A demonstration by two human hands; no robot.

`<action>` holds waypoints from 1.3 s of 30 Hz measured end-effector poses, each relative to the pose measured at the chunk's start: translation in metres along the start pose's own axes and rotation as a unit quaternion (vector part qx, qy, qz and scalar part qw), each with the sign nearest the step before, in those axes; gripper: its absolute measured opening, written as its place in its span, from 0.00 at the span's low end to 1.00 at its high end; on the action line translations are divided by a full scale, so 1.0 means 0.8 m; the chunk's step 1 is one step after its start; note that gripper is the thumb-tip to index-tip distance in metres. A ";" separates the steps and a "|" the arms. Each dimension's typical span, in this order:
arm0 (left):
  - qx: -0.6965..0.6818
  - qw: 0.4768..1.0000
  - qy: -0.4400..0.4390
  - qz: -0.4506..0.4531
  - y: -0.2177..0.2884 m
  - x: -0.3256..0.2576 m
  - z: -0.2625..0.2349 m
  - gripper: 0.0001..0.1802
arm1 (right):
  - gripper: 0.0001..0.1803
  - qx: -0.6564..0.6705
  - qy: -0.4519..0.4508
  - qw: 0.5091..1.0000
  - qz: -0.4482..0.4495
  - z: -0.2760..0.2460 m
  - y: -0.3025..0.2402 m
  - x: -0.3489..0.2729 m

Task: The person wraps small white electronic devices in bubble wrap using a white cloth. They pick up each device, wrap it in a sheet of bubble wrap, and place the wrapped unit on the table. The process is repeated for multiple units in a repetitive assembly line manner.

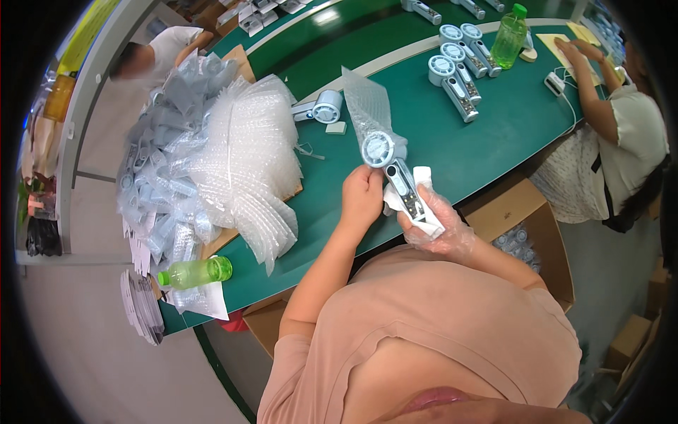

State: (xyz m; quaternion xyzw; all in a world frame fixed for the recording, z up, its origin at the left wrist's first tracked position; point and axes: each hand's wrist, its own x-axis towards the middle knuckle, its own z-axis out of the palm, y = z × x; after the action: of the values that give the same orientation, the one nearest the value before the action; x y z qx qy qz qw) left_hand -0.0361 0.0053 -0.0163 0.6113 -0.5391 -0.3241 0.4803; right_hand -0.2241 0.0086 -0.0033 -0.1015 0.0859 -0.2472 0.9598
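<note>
In the head view, the fan (402, 182) is held above the tabletop (470, 152) in front of the wearer, its handle gripped through a white cloth (422, 174) by the right hand (443, 225), whose fingers are closed around it. The left hand (361, 194) is curled, its fingertips pressed together just beside the fan's round head; whether anything is pinched there cannot be told. A slip could be caused by the loose glove (460, 239) and the cloth, since little friction may be offered against smooth plastic. The inner parts bared on the handle could be snagged by a fold of cloth or knocked if the fan were dropped. The bottle (201, 273), lying on its side near the tabletop's edge, could be rolled off by a nudge. Softness and dimples are shown by the clear bubble bag (369, 106) behind the fan's head, and by the fanned-out stack of bubble sheets (244, 152). The fan itself is pale blue, hard and glossy, with a ringed, disc-like head and a long, straight handle.
</note>
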 end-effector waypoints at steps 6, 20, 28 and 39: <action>-0.027 0.995 -0.091 -0.006 0.005 -0.019 -0.007 0.12 | 0.22 -0.033 0.179 0.983 -0.022 0.028 -0.005 0.001; 0.146 0.980 0.124 0.060 0.067 -0.040 -0.024 0.13 | 0.20 -0.401 0.233 0.886 -0.009 0.032 -0.001 0.000; 0.285 0.952 -0.062 0.098 0.070 0.013 -0.076 0.08 | 0.20 -0.451 0.231 0.861 0.037 0.042 -0.002 -0.007; 0.433 0.868 -0.021 0.242 0.073 0.033 -0.035 0.06 | 0.20 -0.583 0.196 0.789 -0.003 0.057 -0.015 -0.002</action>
State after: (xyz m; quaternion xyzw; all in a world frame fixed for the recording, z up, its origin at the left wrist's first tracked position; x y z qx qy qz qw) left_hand -0.0256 -0.0113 0.0508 0.6012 -0.7662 0.0554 0.2199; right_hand -0.2210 0.0059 0.0433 -0.5911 0.3997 -0.1679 0.6802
